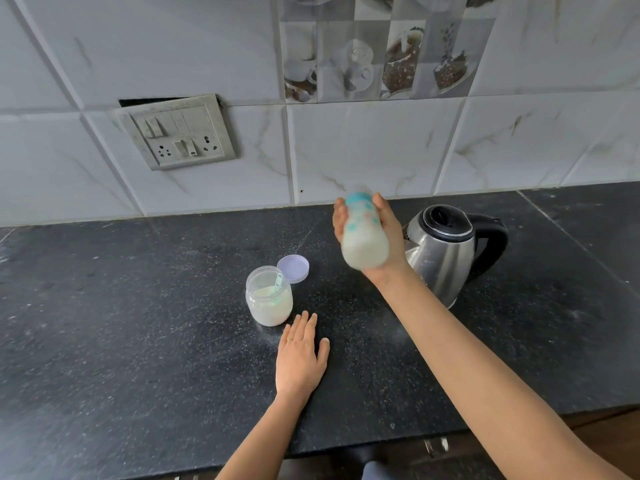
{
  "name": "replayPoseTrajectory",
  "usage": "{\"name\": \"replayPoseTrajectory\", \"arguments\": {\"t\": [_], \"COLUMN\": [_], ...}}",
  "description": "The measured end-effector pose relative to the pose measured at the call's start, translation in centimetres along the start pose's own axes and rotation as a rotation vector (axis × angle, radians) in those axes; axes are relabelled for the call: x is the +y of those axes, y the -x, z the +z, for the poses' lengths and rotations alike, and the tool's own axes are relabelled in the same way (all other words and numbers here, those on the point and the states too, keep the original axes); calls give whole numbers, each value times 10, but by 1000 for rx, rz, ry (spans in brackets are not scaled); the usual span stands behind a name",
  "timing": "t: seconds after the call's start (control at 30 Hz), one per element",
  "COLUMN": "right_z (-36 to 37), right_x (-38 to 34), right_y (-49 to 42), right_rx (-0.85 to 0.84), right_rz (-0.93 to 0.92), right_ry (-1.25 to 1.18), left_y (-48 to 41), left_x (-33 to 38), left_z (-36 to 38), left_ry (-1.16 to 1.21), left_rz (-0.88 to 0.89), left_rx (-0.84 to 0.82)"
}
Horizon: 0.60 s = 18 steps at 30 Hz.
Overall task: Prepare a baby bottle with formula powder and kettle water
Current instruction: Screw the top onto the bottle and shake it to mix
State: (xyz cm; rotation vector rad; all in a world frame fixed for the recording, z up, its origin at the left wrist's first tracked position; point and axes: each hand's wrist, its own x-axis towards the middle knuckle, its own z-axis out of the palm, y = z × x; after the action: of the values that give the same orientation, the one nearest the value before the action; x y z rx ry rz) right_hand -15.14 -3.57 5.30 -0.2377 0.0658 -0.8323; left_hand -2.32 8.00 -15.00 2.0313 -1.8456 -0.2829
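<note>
My right hand (388, 233) grips a baby bottle (363, 233) in the air above the counter. The bottle is motion-blurred, holds milky white liquid and has a teal collar, with its teat end tilted away from me. My left hand (300, 355) rests flat on the black counter, fingers straight, just right of an open clear jar (268, 297) of formula powder with a teal scoop inside. The jar's lilac lid (293, 268) lies upside down behind the jar. A steel kettle (440, 254) with a black lid and handle stands right of the bottle.
The black speckled countertop (138, 306) runs to a tiled wall with a switch and socket panel (180, 133) at the left. The counter's front edge is near me, with drawer handles (436, 446) below it.
</note>
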Motion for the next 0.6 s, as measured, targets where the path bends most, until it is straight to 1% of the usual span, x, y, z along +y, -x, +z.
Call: {"name": "replayPoseTrajectory", "arguments": {"t": [0.07,0.13,0.17,0.2,0.23,0.27,0.33,0.37,0.4,0.43,0.5,0.53,0.6], "right_z": [2,9,9,7,4,0,2,2,4,5,4,2,2], "right_x": [4,4,2,0,-2,-5,-1,0,2,2,1,0,0], "right_y": [5,7,5,4,2,1,5,7,9,8,6,5,5], "right_rx": [-62,-110,-90,-20,14,-3,-99,-134,-123,-69,111,183,263], "right_rz": [83,57,51,13,-18,0,104,105,91,69,-41,-86,-89], "right_ry": [162,249,198,113,55,43,192,282,340,335,231,223,274], "left_y": [0,-1,-1,-1,-1,0,0,-1,-1,-1,0,0,0], "left_x": [0,0,0,0,0,0,0,0,0,0,0,0,0], "left_z": [0,1,1,1,0,0,1,1,1,2,2,2,2], "left_ry": [1,0,-2,-1,3,7,8,7,6,4,6,8,7], "left_rz": [1,1,1,-1,-1,-1,0,1,2,2,-1,-1,0], "left_rx": [6,4,5,2,-2,-3,6,7,6,5,2,3,10]}}
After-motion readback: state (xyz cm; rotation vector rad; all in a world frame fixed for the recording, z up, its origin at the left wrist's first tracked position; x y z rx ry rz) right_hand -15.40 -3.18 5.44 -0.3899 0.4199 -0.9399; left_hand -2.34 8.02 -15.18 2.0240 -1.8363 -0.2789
